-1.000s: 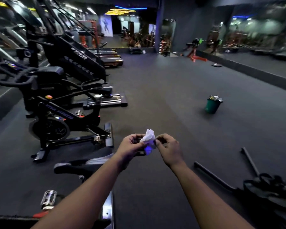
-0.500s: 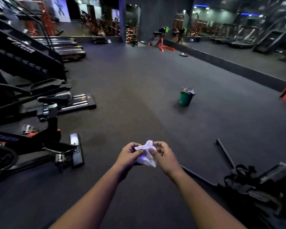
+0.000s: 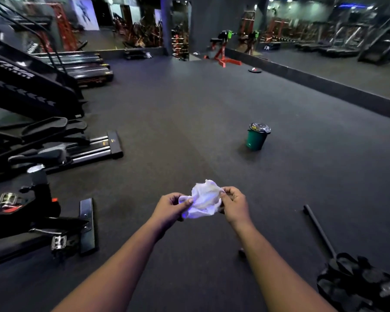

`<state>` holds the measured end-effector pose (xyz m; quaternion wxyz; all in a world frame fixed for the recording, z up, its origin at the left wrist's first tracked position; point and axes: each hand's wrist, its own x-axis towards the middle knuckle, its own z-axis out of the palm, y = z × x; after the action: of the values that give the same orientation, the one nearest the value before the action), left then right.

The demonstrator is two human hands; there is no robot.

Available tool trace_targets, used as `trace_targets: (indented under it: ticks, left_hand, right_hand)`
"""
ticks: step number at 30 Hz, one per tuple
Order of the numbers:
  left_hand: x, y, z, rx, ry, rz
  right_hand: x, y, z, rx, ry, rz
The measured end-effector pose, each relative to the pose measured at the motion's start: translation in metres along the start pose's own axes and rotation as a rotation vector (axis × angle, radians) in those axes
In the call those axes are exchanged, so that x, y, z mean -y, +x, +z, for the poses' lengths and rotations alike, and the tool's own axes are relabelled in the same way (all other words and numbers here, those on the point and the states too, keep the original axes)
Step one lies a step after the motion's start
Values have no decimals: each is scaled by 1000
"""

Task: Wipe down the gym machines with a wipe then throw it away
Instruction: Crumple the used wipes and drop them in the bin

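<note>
Both hands, left and right, pinch a crumpled white wipe between them; a green bin stands well ahead.

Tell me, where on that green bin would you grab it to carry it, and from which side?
Probably by the rim of the small green plastic bin, reaching down from above. It stands upright on the dark floor with open space all round, and no handle shows. A shiny bag fills its mouth, so hook the fingers over the edge.

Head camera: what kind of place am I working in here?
A gym, most likely its cardio area: an exercise bike and stair climber line the left, with a red bench rack across the dark rubber floor.
</note>
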<state>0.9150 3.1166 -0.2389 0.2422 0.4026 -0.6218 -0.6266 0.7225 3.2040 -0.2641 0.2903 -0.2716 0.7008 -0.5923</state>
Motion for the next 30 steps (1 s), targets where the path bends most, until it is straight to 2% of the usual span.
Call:
trace_targets:
  ticks: [8,14,18,25,30]
  left_hand:
    - [-47,141,16,-214,-274,-82]
    - [-94,271,-5,-214,-174,29]
    - [-150,374,-31,-186,-94,179]
    - [-291,560,-64,-87,34,384]
    - [-346,652,-63,-78,43,473]
  right_hand:
    - [28,145,2,52,-22,-11]
    - [77,274,48,120,-63,-151]
    - [127,370,79,39,-52,-214]
    - [243,538,110,-151,-21,-301]
    - [278,629,107,-229,38,-311]
